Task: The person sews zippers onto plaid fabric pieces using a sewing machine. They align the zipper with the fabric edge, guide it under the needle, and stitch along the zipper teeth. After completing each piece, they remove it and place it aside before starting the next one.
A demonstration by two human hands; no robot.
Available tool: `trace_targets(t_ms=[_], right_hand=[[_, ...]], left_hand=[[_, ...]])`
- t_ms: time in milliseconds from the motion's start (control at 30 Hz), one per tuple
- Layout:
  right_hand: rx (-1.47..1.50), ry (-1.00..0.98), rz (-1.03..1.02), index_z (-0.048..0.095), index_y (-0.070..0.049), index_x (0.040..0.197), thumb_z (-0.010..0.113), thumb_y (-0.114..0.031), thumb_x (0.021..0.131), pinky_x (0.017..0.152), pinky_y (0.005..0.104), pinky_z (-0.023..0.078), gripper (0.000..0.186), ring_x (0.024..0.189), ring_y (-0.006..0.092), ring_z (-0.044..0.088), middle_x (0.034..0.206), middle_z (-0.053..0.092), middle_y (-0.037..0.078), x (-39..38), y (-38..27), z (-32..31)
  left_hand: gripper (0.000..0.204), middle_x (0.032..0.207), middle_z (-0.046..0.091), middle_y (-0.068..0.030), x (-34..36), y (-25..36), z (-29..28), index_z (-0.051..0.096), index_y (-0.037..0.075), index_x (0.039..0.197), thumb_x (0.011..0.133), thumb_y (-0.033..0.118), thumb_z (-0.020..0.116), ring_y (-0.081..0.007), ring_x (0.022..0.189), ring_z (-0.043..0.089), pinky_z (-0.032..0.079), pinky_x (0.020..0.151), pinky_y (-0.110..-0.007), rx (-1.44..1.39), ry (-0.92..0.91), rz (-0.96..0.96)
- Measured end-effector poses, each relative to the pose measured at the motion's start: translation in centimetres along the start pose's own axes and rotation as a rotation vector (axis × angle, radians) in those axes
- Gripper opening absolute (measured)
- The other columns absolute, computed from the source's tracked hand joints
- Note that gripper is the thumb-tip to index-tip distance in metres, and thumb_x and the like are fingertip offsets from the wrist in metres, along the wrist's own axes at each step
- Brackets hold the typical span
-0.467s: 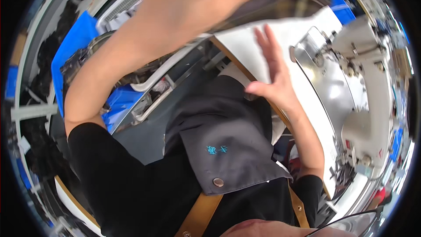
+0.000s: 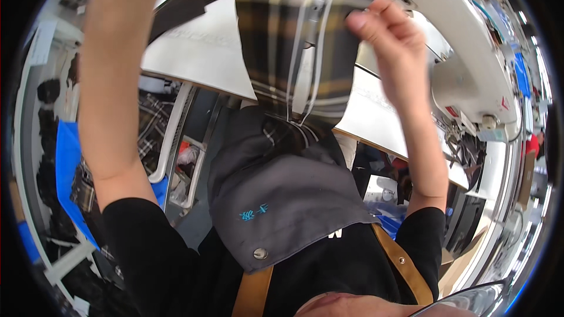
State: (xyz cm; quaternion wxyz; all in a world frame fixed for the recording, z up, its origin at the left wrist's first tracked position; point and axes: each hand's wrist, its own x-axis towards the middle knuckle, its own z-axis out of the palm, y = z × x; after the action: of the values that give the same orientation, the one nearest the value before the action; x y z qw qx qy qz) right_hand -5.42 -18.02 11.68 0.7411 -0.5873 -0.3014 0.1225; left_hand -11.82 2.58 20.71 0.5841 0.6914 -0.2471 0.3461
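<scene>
A dark plaid cloth piece point(image 2: 264, 41) with yellow and white lines hangs in front of me, its lower end reaching my grey apron point(image 2: 282, 194). Down it runs a pale strip point(image 2: 305, 70) between two white lines; I cannot make out whether this is a zip or a slit. My right hand point(image 2: 393, 38) is closed in a pinch at the cloth's right edge, thumb against the fingers. My left forearm point(image 2: 114, 82) rises past the upper edge, and that hand is out of the picture.
A white sewing machine point(image 2: 470, 41) stands at the right on the white table point(image 2: 200, 53). Dark cloth point(image 2: 194, 0) lies on the table's far left part. At the left are a blue bin point(image 2: 69, 170) and plaid pieces point(image 2: 154, 120) beside a white tray rim point(image 2: 173, 135).
The plaid cloth has come from the upper right to hang before me. My right hand went from open and apart to pinching its edge. My left arm has swung upright, its hand leaving the picture.
</scene>
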Motion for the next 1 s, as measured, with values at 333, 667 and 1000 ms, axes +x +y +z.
trace_targets(t_ms=[333, 667, 1000], right_hand=[[-0.762, -0.197, -0.215, 0.060, -0.004, 0.113, 0.060, 0.000, 0.079, 0.069, 0.0299, 0.050, 0.034, 0.071, 0.0201, 0.061, 0.079, 0.064, 0.008, -4.0, 8.3, -4.0], [-1.283, -0.250, -0.573, 0.066, -0.006, 0.096, 0.060, -0.007, 0.068, 0.067, 0.0310, 0.050, 0.028, 0.079, 0.0189, 0.062, 0.102, 0.064, 0.006, 1.0, 10.0, -5.9], [-1.479, -0.199, -0.468, 0.065, -0.006, 0.096, 0.062, 0.002, 0.063, 0.060, 0.0297, 0.047, 0.034, 0.068, 0.0187, 0.060, 0.107, 0.065, 0.001, -0.4, 8.9, -10.3]], left_hand=[[0.048, 0.098, 0.066, -0.0106, -8.1, -20.3, 0.4, 0.048, 0.002, 0.127, 0.081, 0.001, 0.060, -0.0143, 0.081, 0.063, 0.050, 0.073, -0.027, 0.189, 0.010, -0.804], [0.019, 0.099, 0.063, -0.0011, -9.2, -18.6, 3.0, 0.069, 0.011, 0.097, 0.079, 0.016, 0.068, -0.0185, 0.093, 0.057, 0.035, 0.093, -0.042, 0.927, -0.277, -0.096], [0.036, 0.129, 0.053, -0.0017, -11.2, -17.6, 6.8, 0.058, 0.008, 0.119, 0.087, 0.023, 0.060, -0.0181, 0.117, 0.050, 0.020, 0.103, -0.061, 0.921, -0.625, -0.025]])
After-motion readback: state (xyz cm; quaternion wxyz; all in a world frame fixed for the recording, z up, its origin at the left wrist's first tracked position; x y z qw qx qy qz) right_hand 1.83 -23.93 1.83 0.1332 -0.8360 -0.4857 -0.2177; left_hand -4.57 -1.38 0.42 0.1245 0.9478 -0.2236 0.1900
